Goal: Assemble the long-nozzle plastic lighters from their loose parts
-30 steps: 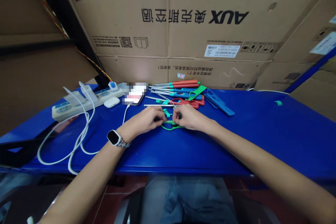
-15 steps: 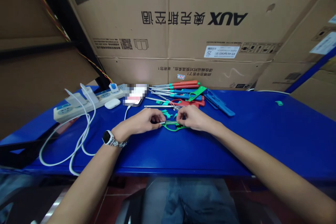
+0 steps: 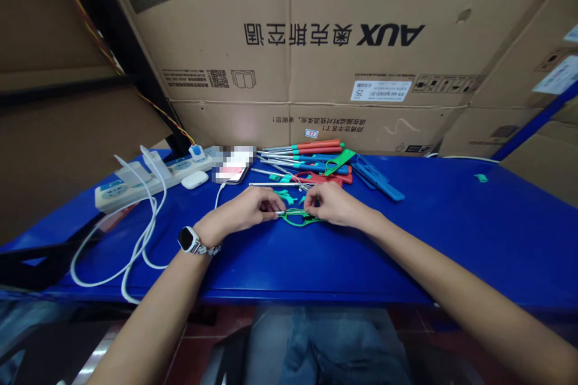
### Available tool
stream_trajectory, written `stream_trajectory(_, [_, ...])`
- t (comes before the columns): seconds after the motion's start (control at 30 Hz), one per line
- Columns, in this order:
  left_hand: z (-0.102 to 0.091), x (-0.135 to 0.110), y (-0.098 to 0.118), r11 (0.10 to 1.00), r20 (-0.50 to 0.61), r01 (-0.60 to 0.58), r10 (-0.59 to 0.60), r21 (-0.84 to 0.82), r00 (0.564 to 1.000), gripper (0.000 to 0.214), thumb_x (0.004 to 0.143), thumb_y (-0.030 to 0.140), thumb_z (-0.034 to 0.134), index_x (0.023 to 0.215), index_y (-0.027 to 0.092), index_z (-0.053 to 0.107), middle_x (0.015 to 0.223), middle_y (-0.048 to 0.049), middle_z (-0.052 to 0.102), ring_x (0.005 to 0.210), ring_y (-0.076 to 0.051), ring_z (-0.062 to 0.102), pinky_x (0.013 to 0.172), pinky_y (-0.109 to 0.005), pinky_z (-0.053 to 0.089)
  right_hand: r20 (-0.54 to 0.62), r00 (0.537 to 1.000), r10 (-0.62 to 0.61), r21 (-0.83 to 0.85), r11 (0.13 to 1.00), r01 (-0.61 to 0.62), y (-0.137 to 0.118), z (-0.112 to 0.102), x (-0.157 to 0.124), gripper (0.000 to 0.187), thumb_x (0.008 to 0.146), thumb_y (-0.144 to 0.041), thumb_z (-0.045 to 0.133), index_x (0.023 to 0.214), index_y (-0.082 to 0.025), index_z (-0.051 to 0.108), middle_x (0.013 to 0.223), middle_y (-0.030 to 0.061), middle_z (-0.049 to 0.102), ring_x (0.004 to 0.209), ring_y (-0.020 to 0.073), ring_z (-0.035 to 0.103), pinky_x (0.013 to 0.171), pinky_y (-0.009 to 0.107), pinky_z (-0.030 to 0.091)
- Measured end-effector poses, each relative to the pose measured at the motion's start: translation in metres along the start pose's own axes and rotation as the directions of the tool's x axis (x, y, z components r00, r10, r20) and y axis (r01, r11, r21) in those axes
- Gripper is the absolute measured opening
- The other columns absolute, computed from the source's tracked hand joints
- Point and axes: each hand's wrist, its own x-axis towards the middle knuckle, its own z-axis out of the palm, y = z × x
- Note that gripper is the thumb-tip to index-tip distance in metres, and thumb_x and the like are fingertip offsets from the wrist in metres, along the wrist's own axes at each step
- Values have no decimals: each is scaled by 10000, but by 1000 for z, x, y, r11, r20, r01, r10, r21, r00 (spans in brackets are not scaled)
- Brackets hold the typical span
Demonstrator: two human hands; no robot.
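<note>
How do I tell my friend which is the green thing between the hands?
Find the shiny blue tabletop in front of the upright brown cardboard. There, between the left hand and the right hand, is a bright green plastic piece with a rounded loop. Unlike the other bright green piece, which lies farther back, this one is right by the hands.

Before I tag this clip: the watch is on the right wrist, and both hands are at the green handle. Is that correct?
Not quite: the head view shows the watch on the left wrist. The left hand and right hand are indeed at the green handle.
</note>
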Motion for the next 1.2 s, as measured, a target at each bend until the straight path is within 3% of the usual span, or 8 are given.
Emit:
stream_trajectory(0.1, [0, 0, -1, 1000, 2, -7, 7, 17, 1000, 252, 832, 192, 649, 1074, 181, 718, 855, -41, 699, 730, -150, 633, 680, -246, 495, 0, 1000, 4, 0, 1000, -4, -3, -1, -1, 160, 690, -12, 581, 699, -134, 684, 672, 3, 681, 599, 104, 587, 572, 205, 407])
stream_trajectory(0.23, [-1, 0, 4, 992, 0, -59, 60, 116, 998, 165, 851, 218, 637, 973, 186, 743, 882, -51, 674, 737, -152, 610, 686, -253, 482, -7, 1000, 16, 5, 1000, -16, -5, -1, -2, 168, 689, 1, 583, 699, -134, 681, 661, -7, 671, 595, 100, 584, 579, 205, 407])
stream_trajectory(0.33, [-1, 0, 9, 994, -5, -50, 50, 96, 999, 144, 858, 206, 617, 953, 168, 718, 881, -52, 671, 739, -148, 599, 690, -251, 485, -11, 1000, 4, -21, 1000, -4, -6, -1, -4, 158, 696, -1, 595, 697, -137, 677, 669, -6, 666, 613, 105, 586, 599, 213, 412])
stream_trajectory(0.47, [1, 1, 11, 999, -29, -21, 22, 43, 999, 133, 848, 188, 610, 955, 145, 678, 814, -35, 652, 680, -133, 572, 642, -236, 480, -49, 993, -107, -137, 986, 99, -8, 0, -7, 100, 750, -83, 647, 814, -147, 688, 826, 31, 673, 731, 140, 597, 666, 246, 420])
stream_trajectory(0.6, [3, 2, 11, 1000, -29, -23, 23, -1, 999, 142, 842, 203, 620, 971, 145, 633, 777, -15, 637, 664, -127, 570, 632, -234, 484, -86, 974, -209, -263, 948, 180, -16, 4, -7, 172, 818, -221, 680, 985, -187, 699, 1012, 62, 632, 848, 174, 604, 692, 264, 402])
stream_trajectory(0.73, [4, 2, 10, 999, -40, -38, 38, 6, 998, 137, 838, 213, 629, 960, 153, 619, 793, -14, 644, 689, -133, 582, 668, -249, 492, -56, 964, -260, -324, 918, 228, -20, 11, -2, 130, 855, -265, 686, 961, -206, 732, 972, 41, 642, 835, 171, 604, 644, 257, 342])
stream_trajectory(1.2, [3, 5, 10, 992, -84, -112, 117, 59, 990, 94, 815, 186, 674, 899, 147, 688, 827, -35, 699, 728, -136, 613, 711, -248, 500, -75, 917, -392, -116, 917, 383, 2, 16, 7, 86, 875, -225, 692, 830, -193, 759, 815, 2, 686, 704, 114, 587, 644, 238, 348])
